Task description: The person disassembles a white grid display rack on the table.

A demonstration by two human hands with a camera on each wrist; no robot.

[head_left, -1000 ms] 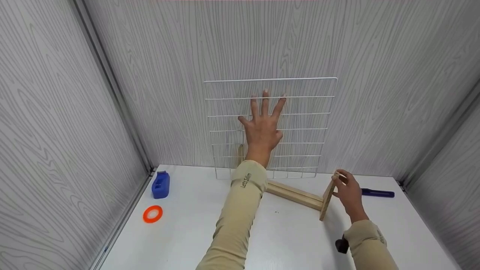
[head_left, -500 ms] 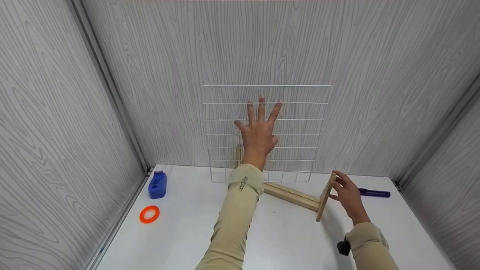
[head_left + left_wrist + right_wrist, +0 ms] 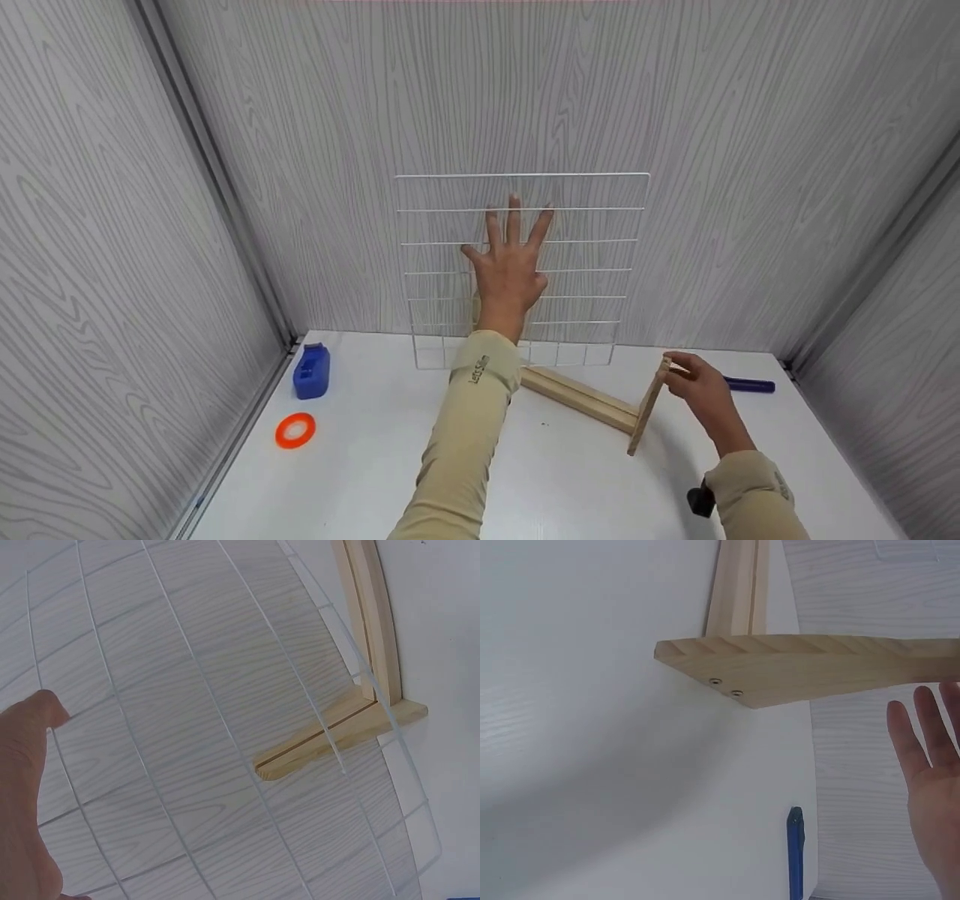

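Observation:
My left hand (image 3: 510, 274) is spread against a white wire grid panel (image 3: 592, 270), which stands upright in front of the back wall. Its fingertips reach the upper wires. Behind my forearm lies a pale wooden stand (image 3: 581, 397), a grooved bar with an end piece at each side. In the left wrist view the grooved far end piece (image 3: 330, 739) shows through the wires; whether the grid sits in the groove I cannot tell. My right hand (image 3: 701, 386) pinches the top of the near end piece (image 3: 649, 409), whose two screw heads show in the right wrist view.
A blue tape dispenser (image 3: 311, 371) and an orange ring (image 3: 295, 430) are on the left of the white table (image 3: 360, 480). A dark blue, pen-shaped object (image 3: 751, 385) lies behind my right hand. Wood-grain panels (image 3: 300, 112) enclose the table.
The grid has come down a little with my left hand still spread on it. My right hand and the near end piece have shifted slightly toward me.

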